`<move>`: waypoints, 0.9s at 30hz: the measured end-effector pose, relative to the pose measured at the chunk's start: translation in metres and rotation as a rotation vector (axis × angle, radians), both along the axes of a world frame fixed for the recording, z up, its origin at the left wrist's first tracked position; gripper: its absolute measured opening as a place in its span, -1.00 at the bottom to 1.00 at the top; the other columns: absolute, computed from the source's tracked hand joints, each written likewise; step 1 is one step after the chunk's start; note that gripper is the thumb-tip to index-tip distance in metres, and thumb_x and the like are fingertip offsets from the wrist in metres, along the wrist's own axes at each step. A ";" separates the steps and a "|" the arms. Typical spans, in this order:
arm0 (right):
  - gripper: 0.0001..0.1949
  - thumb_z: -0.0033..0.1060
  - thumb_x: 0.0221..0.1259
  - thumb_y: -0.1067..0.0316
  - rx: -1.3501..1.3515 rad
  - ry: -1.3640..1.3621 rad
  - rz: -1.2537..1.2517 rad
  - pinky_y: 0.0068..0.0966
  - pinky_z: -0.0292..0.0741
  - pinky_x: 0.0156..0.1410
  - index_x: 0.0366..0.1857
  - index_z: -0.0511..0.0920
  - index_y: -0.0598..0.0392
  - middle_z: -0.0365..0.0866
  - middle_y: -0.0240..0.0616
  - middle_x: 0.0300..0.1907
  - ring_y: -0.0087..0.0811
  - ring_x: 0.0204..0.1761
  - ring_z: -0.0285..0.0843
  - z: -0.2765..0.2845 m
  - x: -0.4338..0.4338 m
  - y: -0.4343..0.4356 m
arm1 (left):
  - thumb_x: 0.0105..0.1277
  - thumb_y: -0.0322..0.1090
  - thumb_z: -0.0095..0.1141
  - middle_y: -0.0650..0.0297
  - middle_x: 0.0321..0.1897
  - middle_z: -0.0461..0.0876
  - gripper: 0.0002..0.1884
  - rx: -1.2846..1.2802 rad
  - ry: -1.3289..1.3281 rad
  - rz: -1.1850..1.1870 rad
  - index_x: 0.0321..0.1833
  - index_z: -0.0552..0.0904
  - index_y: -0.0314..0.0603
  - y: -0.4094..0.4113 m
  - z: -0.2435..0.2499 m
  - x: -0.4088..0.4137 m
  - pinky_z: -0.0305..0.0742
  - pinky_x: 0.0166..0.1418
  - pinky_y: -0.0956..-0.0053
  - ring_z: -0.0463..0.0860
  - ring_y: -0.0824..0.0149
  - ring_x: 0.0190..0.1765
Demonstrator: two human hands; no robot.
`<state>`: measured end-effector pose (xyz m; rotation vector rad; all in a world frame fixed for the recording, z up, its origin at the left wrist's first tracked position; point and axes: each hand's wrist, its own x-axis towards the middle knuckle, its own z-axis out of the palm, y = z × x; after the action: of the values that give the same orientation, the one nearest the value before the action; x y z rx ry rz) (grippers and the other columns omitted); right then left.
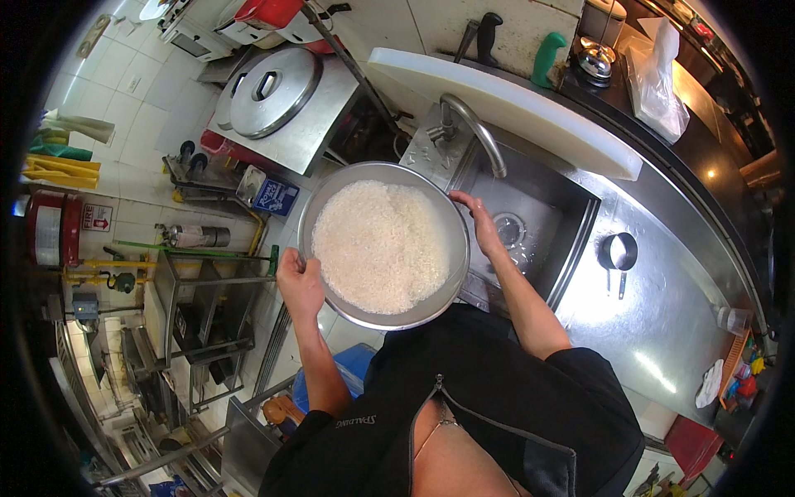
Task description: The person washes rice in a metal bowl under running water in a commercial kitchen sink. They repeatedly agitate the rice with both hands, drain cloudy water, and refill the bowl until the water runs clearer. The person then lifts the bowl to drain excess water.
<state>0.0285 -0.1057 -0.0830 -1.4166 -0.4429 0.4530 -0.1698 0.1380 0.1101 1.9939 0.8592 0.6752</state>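
A large round metal bowl (384, 173) is held level in front of my body, between both hands. White rice grains (379, 248) fill much of it, with cloudy water showing along the right side. My left hand (300, 276) grips the rim at the lower left, thumb on top. On the right side, my right hand (478, 220) lies against the bowl's outer edge, with its thumb and fingers partly hidden. The bowl is just left of the metal sink (534, 217), whose curved faucet (478, 124) points down over the basin.
A steel counter (658, 310) right of the sink carries a small saucepan (619, 251). A long white board (509, 112) stands behind the faucet. At the upper left, a lidded pot (276, 93) sits on a metal table (298, 146). Metal shelving (205, 279) stands at the left.
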 end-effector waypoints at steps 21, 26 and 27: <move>-0.34 -0.62 0.49 -0.17 0.036 0.052 -0.017 -0.32 -0.07 0.54 0.19 0.48 0.12 0.42 -0.14 0.27 -0.26 0.41 0.18 0.012 -0.006 0.003 | 0.06 -0.55 0.01 0.42 -0.65 0.21 -0.82 0.021 0.006 -0.015 -0.56 0.29 -0.23 -0.004 0.005 0.006 0.11 -0.47 0.56 0.19 0.57 -0.52; -0.32 -0.64 0.49 -0.19 0.026 0.083 -0.014 -0.32 -0.12 0.56 0.18 0.48 0.15 0.42 -0.17 0.26 -0.26 0.41 0.17 0.008 -0.003 0.002 | 0.08 -0.56 0.00 0.44 -0.65 0.24 -0.84 0.014 0.023 -0.005 -0.56 0.31 -0.24 -0.011 0.012 0.008 0.12 -0.47 0.60 0.21 0.60 -0.53; -0.32 -0.64 0.49 -0.19 0.041 0.089 -0.010 -0.32 -0.12 0.56 0.18 0.48 0.15 0.43 -0.17 0.26 -0.26 0.41 0.17 0.008 -0.003 0.002 | 0.08 -0.57 0.00 0.44 -0.65 0.25 -0.84 0.014 0.017 -0.009 -0.56 0.32 -0.24 -0.011 0.012 0.008 0.12 -0.47 0.61 0.21 0.60 -0.53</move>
<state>0.0260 -0.1042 -0.0749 -1.3529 -0.3709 0.4944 -0.1616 0.1274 0.1218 2.0174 0.8571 0.6622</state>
